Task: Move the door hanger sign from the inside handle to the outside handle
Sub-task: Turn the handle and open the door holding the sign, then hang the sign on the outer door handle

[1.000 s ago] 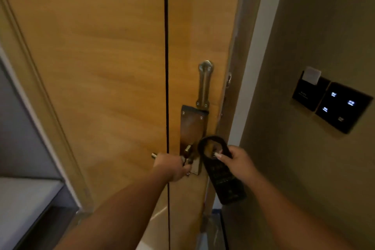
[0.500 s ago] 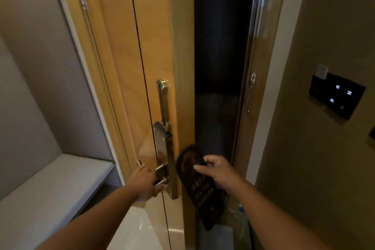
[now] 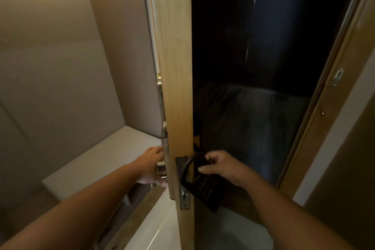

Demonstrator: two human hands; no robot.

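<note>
The wooden door (image 3: pixel 174 67) stands open, seen edge-on. My left hand (image 3: pixel 151 165) grips the metal inside handle (image 3: pixel 160 168) on the door's left face. My right hand (image 3: pixel 218 167) holds the dark door hanger sign (image 3: pixel 205 189) by its loop, just right of the door edge, near the latch plate (image 3: pixel 183 199). The sign's round opening faces the door's outer side. A dark piece of hardware (image 3: pixel 196 148) shows just above the sign on the outer side; the outside handle cannot be made out clearly.
The dark corridor (image 3: pixel 263 67) lies beyond the doorway. The door frame (image 3: pixel 328 107) with its strike plate (image 3: pixel 337 76) runs down the right. A padded bench (image 3: pixel 97 164) and beige wall (image 3: pixel 60 67) sit on the left.
The door has swung further open toward me. My right hand has carried the sign around the door edge to the outer side. My left hand stays on the inside handle.
</note>
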